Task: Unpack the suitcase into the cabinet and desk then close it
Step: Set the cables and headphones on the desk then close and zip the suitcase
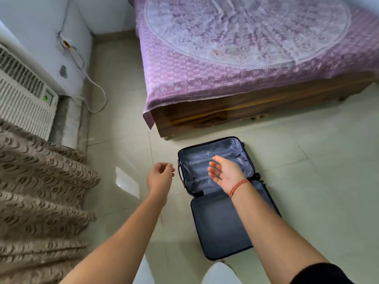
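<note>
Dark navy hard-shell suitcase (217, 226), lies open flat on pale tiled floor (307, 181), near corner of wooden bed with purple cover (246, 58), right hand (225, 173) spread palm-up above its far half, left hand (160, 177) loosely curled, holding nothing, beside its left edge, hands apart.

Left hand (160, 175) loosely curled; right hand (224, 171) spread.

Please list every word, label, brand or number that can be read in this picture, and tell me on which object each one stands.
No text can be read anywhere in this picture.
Air conditioner: small green display, too blurred to read.
Suitcase: no label or brand shows.
Bedsheet: printed patterns only, no words.
</note>
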